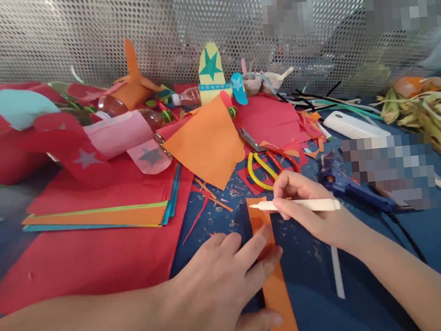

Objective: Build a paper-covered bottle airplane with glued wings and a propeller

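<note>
An orange paper strip [280, 305] lies lengthwise on the blue table. My left hand [223, 279] rests on it from the left with fingers spread, the fingertips pressing on the paper. A white marker [310, 204] is pinched in my right hand [305, 199], and its tip points left over the strip's far end. Just beyond the strip are scissors [262, 169] with one yellow and one red handle. A large orange sheet [210, 143] sits behind, left of the scissors.
Stacked coloured paper [99, 198] and red sheets cover the left. A blue glue gun [357, 191] with a black cord lies at the right, near a white narrow strip [337, 274]. Paper-decorated bottles and dried husks [435, 124] stand along the perforated metal screen [151, 16].
</note>
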`<state>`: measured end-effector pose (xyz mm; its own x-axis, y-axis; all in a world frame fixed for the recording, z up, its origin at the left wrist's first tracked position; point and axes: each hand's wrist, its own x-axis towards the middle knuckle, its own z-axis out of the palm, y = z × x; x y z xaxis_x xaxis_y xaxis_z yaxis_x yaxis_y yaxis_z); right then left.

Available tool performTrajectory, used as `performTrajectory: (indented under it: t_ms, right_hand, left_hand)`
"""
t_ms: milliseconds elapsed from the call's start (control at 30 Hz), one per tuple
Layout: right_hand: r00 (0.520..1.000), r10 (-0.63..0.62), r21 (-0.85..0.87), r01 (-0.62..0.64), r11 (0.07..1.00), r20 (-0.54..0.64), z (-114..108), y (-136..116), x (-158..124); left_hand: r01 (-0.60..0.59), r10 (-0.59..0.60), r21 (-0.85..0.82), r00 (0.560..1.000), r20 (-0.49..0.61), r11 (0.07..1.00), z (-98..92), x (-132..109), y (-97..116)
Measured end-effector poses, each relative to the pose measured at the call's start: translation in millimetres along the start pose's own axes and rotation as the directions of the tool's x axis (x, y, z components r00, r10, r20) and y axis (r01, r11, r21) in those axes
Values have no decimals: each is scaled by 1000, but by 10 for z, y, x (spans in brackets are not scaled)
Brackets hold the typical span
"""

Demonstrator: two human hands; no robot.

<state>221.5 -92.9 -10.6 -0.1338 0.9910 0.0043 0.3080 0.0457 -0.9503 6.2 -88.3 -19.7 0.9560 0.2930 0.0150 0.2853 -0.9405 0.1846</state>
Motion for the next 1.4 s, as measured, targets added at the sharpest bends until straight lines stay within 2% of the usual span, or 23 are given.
performTrajectory:
  t_ms: [167, 300, 467, 567, 667, 1100, 1400]
  right_hand:
    - [998, 62, 133, -60, 989, -12, -12, 40, 22]
    - [994, 109, 64, -109, 992, 3, -25, 28, 23]
    - [998, 61, -42, -61, 997, -20, -17, -10, -8]
    - [998, 54, -88, -51, 995, 34, -5, 17, -18]
    - [995, 76, -127, -68, 990, 63, 7, 66, -13]
    - [994, 52, -208, -32, 978, 93, 41, 87, 5]
    - [996, 38, -218, -19, 976, 80, 60, 133, 8]
  left_hand:
    - [-2, 2, 20, 1000, 16, 1000, 9, -8, 1]
    - [-9, 9, 19, 999, 35, 1000, 6, 6, -19]
    - [15, -15, 25, 1000, 2, 1000, 4, 4, -2]
    - [55, -54, 51, 998, -9, 997, 8, -4, 19]
    - [45, -46, 50, 999, 7, 998, 11, -3, 26]
    - [37, -38, 25, 998, 49, 999, 6, 16, 25]
    - [35, -36, 27, 999, 35, 999, 36, 16, 21]
